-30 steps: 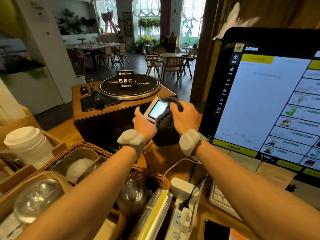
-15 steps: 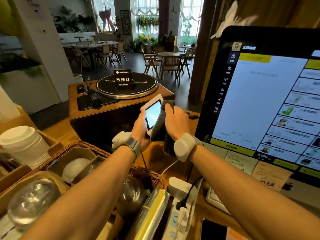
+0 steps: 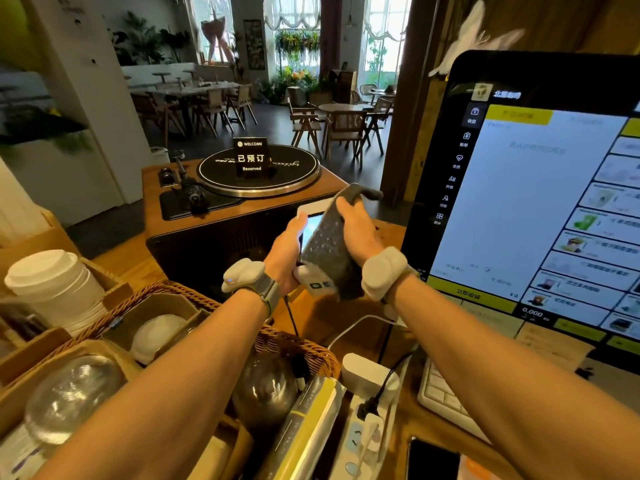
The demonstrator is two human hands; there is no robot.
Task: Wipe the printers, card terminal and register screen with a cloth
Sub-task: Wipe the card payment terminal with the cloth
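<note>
Nearest, below the forearms, a wicker basket [image 3: 304, 348] and a white power strip [image 3: 367, 403] sit on the counter. Above them, the left hand [image 3: 285, 251] grips a white card terminal [image 3: 311, 237], lifted and tilted. The right hand [image 3: 358, 230] presses a grey cloth [image 3: 329, 247] over what seems its screen. Right of the hands stands the lit register screen [image 3: 540, 202]; beyond them, a turntable [image 3: 258, 173].

card terminal [image 3: 313, 221] mostly under cloth [image 3: 330, 244]
</note>
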